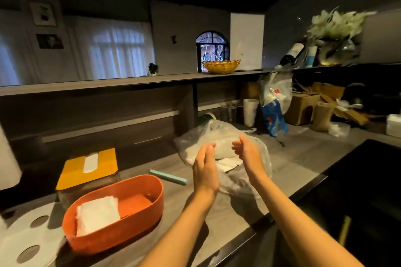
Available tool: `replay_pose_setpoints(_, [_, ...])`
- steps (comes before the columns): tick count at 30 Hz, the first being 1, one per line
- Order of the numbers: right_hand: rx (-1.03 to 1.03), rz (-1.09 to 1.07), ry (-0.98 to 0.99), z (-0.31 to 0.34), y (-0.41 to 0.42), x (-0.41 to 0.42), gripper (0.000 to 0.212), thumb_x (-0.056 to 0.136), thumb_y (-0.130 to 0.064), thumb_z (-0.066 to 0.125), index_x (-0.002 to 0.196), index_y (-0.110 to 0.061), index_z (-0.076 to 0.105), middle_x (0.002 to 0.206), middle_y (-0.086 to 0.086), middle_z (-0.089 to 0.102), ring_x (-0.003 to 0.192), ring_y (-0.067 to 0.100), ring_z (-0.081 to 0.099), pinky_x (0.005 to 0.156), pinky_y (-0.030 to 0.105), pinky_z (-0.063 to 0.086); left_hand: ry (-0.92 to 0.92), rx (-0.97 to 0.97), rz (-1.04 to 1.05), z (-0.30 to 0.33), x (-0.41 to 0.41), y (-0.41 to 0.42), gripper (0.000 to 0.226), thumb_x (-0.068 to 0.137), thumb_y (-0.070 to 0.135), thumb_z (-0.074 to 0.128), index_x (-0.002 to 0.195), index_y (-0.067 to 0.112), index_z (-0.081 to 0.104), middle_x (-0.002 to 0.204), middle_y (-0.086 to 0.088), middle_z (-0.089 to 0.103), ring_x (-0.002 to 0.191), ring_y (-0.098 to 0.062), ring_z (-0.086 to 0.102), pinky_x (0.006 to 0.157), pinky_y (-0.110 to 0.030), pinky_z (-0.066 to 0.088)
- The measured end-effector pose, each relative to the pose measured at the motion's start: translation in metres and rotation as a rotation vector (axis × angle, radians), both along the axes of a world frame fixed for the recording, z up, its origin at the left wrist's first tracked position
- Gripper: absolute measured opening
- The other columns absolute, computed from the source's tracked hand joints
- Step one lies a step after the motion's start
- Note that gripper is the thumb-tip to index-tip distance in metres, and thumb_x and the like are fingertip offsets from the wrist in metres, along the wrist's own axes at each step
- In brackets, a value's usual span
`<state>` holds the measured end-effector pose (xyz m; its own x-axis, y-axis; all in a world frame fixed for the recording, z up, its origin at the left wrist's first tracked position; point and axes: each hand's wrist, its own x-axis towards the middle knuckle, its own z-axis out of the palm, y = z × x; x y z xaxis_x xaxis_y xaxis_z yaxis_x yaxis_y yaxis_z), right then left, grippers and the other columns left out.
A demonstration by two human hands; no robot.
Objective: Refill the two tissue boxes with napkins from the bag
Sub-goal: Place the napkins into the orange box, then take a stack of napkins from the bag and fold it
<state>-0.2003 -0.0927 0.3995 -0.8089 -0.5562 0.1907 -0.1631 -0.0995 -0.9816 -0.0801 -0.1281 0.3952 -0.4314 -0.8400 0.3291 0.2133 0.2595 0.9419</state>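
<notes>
A clear plastic bag (195,138) of white napkins lies on the grey counter at centre. My left hand (205,167) and my right hand (249,156) hover over its near side, palms facing each other, fingers relaxed, holding nothing. An open orange oval tissue box (149,206) stands at the lower left with a small stack of white napkins (97,214) in its left end. Behind it stands a second tissue box with a yellow slotted lid (104,165), a white napkin showing in the slot.
A pale green stick (168,176) lies between the boxes and the bag. A white lid with round holes (26,243) lies at far left. Cups, a blue packet (274,119), cardboard boxes and clutter fill the back right. A black sink (364,191) drops off at right.
</notes>
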Motion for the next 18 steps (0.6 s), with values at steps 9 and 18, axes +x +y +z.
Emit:
replay_pose_setpoints(9, [0.19, 0.188, 0.078, 0.013, -0.047, -0.08, 0.064, 0.101, -0.056, 0.028, 0.147, -0.013, 0.042, 0.142, 0.007, 0.052, 0.138, 0.023, 0.041, 0.112, 0.039, 0.027, -0.506, -0.298, 0.039, -0.017, -0.092, -0.07, 0.052, 0.108, 0.041, 0.015, 0.154, 0.024, 0.033, 0.161, 0.001, 0.031, 0.15, -0.017, 0.021, 0.124, -0.047, 0.003])
replay_pose_setpoints(18, [0.183, 0.267, 0.039, -0.031, -0.089, -0.119, 0.041, 0.097, -0.047, 0.05, 0.125, -0.019, 0.062, 0.118, -0.001, 0.064, 0.113, 0.016, 0.058, 0.091, 0.021, 0.048, -0.566, -0.246, 0.157, -0.05, -0.128, -0.123, 0.057, 0.106, 0.048, 0.007, 0.157, 0.027, 0.024, 0.166, 0.005, 0.016, 0.153, -0.01, 0.003, 0.122, -0.042, -0.012])
